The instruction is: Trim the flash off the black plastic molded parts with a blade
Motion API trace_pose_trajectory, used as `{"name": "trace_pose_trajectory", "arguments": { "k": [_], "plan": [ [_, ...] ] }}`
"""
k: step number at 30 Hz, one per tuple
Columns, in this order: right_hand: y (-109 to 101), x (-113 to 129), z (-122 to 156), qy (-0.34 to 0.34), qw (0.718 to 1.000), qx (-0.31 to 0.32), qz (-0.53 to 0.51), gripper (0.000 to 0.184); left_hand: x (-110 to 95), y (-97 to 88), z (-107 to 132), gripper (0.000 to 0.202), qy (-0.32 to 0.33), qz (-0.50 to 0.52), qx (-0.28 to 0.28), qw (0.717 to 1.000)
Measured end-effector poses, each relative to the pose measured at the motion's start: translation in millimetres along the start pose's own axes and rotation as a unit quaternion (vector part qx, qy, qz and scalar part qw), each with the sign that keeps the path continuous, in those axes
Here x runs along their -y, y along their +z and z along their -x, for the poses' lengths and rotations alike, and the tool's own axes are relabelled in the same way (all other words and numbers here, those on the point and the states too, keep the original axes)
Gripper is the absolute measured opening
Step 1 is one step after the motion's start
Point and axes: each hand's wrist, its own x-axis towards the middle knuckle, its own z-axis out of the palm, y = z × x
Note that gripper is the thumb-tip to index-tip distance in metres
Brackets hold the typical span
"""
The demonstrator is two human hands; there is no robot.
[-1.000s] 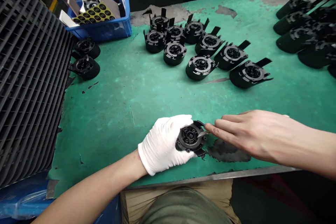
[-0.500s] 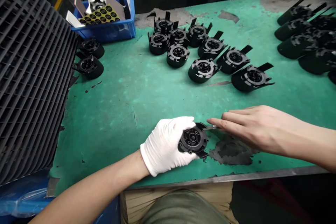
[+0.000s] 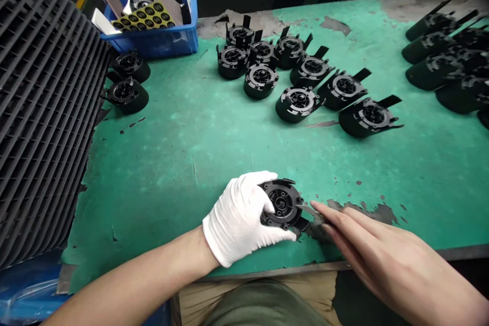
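Note:
My left hand, in a white glove, grips a round black plastic part tilted up on its edge near the front of the green table. My bare right hand comes in from the lower right with its fingers pressed together on a thin metal blade. The blade's tip touches the right rim of the part.
Several similar black parts lie in a row at mid table, more at the far right and two at the left. A blue bin with label sheets stands at the back left. A ribbed black panel fills the left side.
My right hand swung from the right side of the part down toward the table's front edge, now reaching it from the lower right. My left hand turned the part slightly.

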Motion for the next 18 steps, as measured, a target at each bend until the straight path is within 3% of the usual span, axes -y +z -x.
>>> {"name": "trace_pose_trajectory", "arguments": {
  "k": [5, 9, 14, 18],
  "plan": [
    [2.4, 0.0, -5.4, 0.000, 1.000, 0.014, -0.021, 0.034, 6.4, 1.9, 5.7, 0.092, -0.001, 0.003, 0.004, 1.000],
    [-1.1, -6.9, -15.3, -0.031, 0.999, 0.011, -0.007, 0.036, 4.6, 0.4, 0.1, 0.114, -0.042, -0.013, 0.057, 0.997],
    [-0.1, -8.8, -4.5, -0.027, 0.999, 0.030, 0.028, 0.052, 0.0, -3.6, -9.7, 0.103, -0.041, -0.029, 0.104, 0.993],
    [-0.4, -4.4, 8.5, -0.013, 0.998, 0.049, 0.032, 0.087, -1.2, -4.6, -11.6, 0.096, -0.054, -0.039, 0.113, 0.991]
  ]
}}
